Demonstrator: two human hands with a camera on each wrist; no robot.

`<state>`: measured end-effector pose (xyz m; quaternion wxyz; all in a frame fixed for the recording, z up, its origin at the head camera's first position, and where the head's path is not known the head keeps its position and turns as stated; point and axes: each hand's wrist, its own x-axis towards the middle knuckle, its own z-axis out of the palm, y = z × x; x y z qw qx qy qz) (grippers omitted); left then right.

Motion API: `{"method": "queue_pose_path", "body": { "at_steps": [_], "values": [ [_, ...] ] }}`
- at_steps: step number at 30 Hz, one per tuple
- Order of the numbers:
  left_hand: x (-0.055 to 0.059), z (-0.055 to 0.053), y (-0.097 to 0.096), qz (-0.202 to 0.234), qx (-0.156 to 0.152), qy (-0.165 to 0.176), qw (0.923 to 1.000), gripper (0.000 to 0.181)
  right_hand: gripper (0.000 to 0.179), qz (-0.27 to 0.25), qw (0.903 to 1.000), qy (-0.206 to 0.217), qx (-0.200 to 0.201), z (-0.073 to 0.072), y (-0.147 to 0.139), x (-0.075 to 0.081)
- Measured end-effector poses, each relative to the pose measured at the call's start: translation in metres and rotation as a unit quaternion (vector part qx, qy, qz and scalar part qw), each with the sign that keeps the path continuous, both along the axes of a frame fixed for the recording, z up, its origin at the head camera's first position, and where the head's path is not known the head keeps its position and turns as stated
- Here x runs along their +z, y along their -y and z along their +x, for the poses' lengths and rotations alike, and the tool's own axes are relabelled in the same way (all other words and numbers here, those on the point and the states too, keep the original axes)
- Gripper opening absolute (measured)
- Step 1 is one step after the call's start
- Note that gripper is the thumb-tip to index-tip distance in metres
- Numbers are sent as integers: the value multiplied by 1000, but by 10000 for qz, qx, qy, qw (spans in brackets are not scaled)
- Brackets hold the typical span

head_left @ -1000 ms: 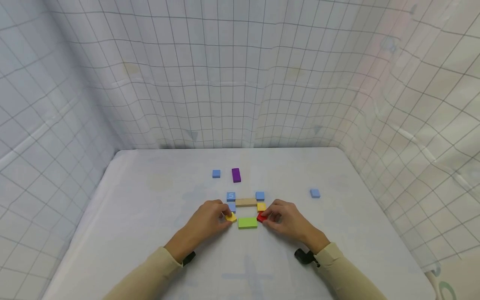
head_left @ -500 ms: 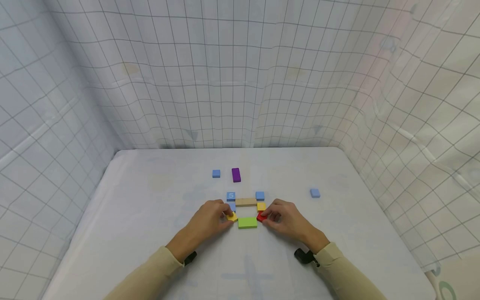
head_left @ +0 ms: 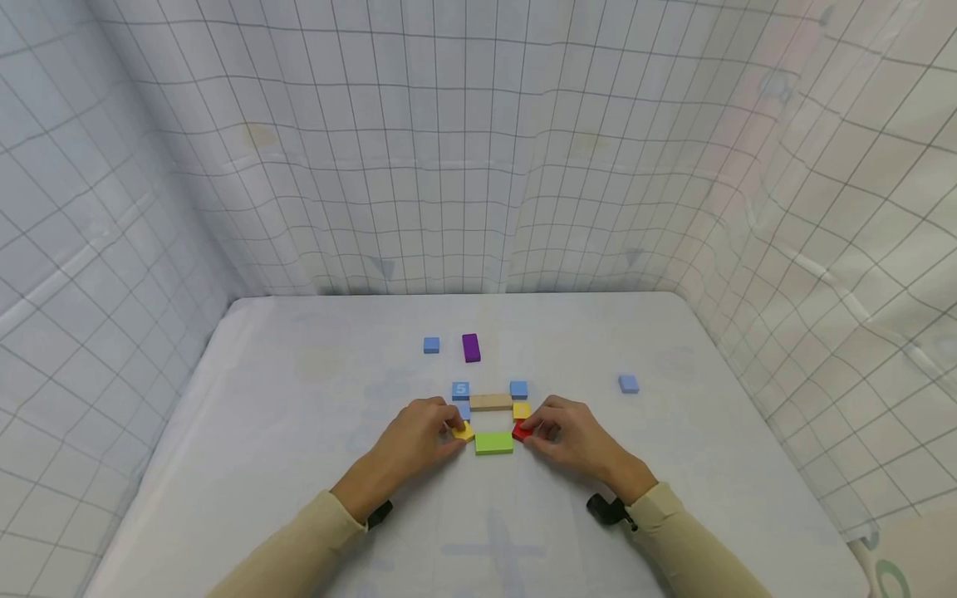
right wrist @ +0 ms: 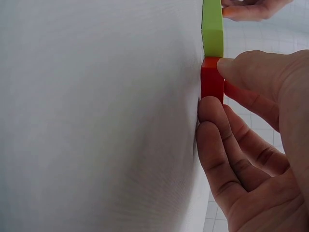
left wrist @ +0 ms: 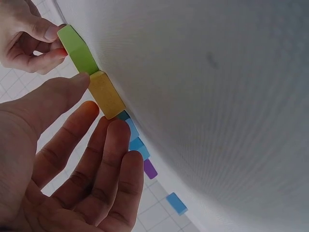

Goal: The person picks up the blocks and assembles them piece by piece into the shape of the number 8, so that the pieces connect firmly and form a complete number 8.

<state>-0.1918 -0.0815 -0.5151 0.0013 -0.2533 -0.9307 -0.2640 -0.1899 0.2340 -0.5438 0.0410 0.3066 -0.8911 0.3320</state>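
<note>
My left hand point(head_left: 415, 438) pinches a yellow block point(left wrist: 106, 95) between thumb and fingers at the left end of a lime-green block point(head_left: 494, 444). At the opposite end, my right hand point(head_left: 574, 440) pinches a red block point(right wrist: 212, 79). In the right wrist view the red block meets the green one; the yellow block meets it in the left wrist view. Behind the green block lies a wooden block point(head_left: 490, 403). A light blue block point(head_left: 464, 411) is partly hidden by my left fingers, and another yellow block point(head_left: 521, 411) sits just behind the red one.
A numbered blue block point(head_left: 460, 390) and a plain blue block point(head_left: 519, 389) lie at the wooden block's back corners. Farther back are a purple block point(head_left: 471, 348) and a small blue block point(head_left: 431, 345). Another blue block point(head_left: 629, 384) lies off right on the white tabletop point(head_left: 299, 374).
My left hand has shifted the yellow block slightly right, up to the green block, and turned it a little. The right hand has kept its pinch on the red block, nearly still.
</note>
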Motion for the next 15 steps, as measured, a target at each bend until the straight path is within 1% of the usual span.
{"method": "queue_pose_path", "body": {
  "at_steps": [5, 9, 11, 15],
  "values": [
    [1, 0, 0, -36, 52, 45, 10000, 16, 18, 15, 10000, 18, -41, 0, 0, 0],
    [3, 0, 1, -26, 227, 66, 9997, 16, 18, 33, 10000, 5, -50, 1, -1, 2],
    [5, 0, 2, 22, 345, 56, 9994, 15, 18, 43, 9999, 16, -123, 0, -3, 3],
    [6, -5, 6, 177, 561, -25, 9983, 13, 19, 44, 9992, 37, -408, -5, -6, 5]
  ]
}}
